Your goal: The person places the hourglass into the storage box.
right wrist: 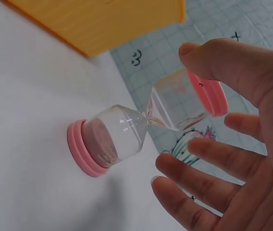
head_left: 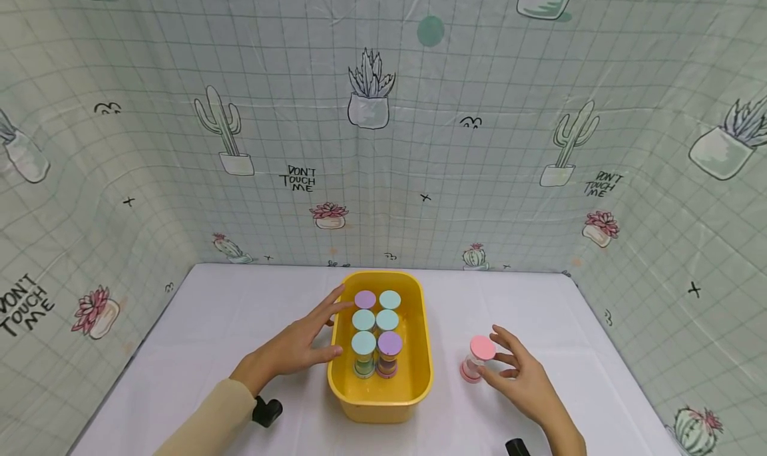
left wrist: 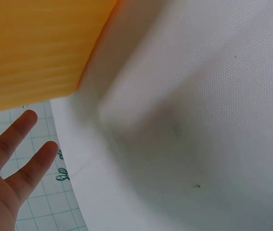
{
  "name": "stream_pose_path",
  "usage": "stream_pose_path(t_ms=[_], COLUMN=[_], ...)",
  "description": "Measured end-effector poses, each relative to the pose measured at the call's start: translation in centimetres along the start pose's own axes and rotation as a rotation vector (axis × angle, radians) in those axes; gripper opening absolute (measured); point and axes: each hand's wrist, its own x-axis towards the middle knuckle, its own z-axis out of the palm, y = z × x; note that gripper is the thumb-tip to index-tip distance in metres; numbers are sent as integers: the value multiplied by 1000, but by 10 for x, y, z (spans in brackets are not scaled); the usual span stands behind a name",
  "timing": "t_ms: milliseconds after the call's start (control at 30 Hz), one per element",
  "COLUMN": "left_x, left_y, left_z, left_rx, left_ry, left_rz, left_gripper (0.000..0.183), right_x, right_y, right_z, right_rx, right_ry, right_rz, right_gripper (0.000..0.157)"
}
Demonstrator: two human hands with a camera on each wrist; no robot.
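A pink-capped hourglass stands upright on the white table, right of a yellow bin. My right hand is beside it, fingers spread and thumb apart. In the right wrist view, the thumb overlaps the top cap of the hourglass, and pink sand lies in its lower bulb. Inside the bin, several hourglasses with light blue or purple caps stand in two columns. My left hand is at the bin's left rim, fingers extended. Two of its fingers show in the left wrist view, near the bin's wall.
A patterned cloth backdrop with cactus drawings rises behind and along both sides of the white table. Black wrist devices sit at the left wrist and the right wrist.
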Motion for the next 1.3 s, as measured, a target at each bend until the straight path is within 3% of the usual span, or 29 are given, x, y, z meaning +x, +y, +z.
stream_pose_path(t_ms=[433,900,1300], left_x=[0,0,0], left_y=[1,3,1], left_z=[0,-2,-1], left_rx=[-3,-6,14], left_ry=[-6,-13,-12], left_rz=[-3,-5,-11], left_gripper=[70,69,70], right_x=[6,12,17], right_y=[-3,-7,-9], right_z=[6,4,0], right_rx=[-41,-97,-107], right_ry=[11,12,-43], right_rz=[19,-38,-54], right_gripper=[78,66,53])
